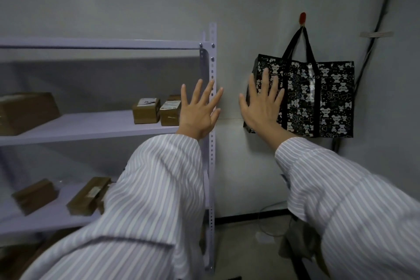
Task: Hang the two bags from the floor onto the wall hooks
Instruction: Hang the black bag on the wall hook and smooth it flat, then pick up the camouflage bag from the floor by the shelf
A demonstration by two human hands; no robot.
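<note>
Striped cotton, pale blue and white, is covering both my arms: the left sleeve [147, 188] is filling the lower middle of the view and the right sleeve [341, 188] is crossing the lower right corner. Beyond the cuffs I am holding both hands up, backs toward me. My left hand [200, 111] is spread wide with straight fingers, gripping nothing, and its fingertips are crossing the perforated corner post of the lavender metal shelving rack [212, 52]. My right hand [261, 109] is equally wide and empty, its fingers reaching over the left edge of the glossy black tote bag printed with white bears [318, 98]; whether the fingertips are touching the bag I cannot tell. Down by my right elbow a dull grey-brown heap [297, 241] is lying on the floor, too dim to identify. On the rack's middle shelf two small brown cardboard parcels [145, 110] are sitting side by side just behind my left hand, with a larger brown carton [25, 112] well to their left. Against the grey wall, the tote bag is hanging by its black strap handles [295, 43] from a small red wall hook [302, 18], and a dark cable [372, 41] is running down the wall to its right.
</note>
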